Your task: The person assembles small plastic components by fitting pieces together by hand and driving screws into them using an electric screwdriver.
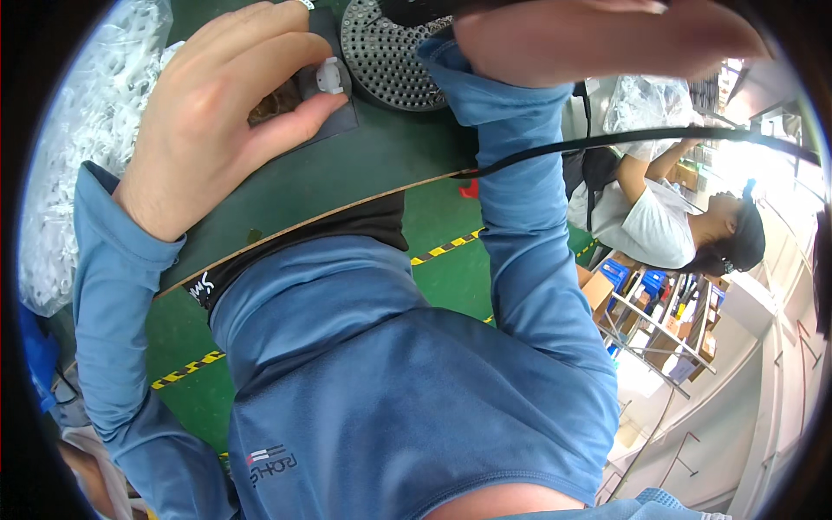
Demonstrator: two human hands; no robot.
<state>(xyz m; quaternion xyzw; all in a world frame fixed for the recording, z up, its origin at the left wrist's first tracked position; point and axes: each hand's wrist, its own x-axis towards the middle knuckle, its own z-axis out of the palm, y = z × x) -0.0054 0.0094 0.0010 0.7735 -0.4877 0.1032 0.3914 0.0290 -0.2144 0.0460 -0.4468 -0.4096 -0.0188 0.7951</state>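
Note:
My left hand [212, 108] is over the table at the upper left, its thumb and forefinger closed on a small white plastic part [329, 76]. Beneath that hand lies a dark flat square pad [340, 123]. To the right of it sits a round grey disc dotted with rows of small holes or studs [394, 61]. My right hand [607, 43] is raised at the top edge, close to the camera and blurred, and its fingers cannot be made out. A black object [416, 10] shows at the top edge beside it; whether I hold it is unclear.
Clear plastic bags of white parts [91, 130] are heaped at the left of the green table [381, 160]. A black cable [624, 139] crosses near my right forearm. Another person [659, 217] works at the right, near shelving with boxes [663, 316].

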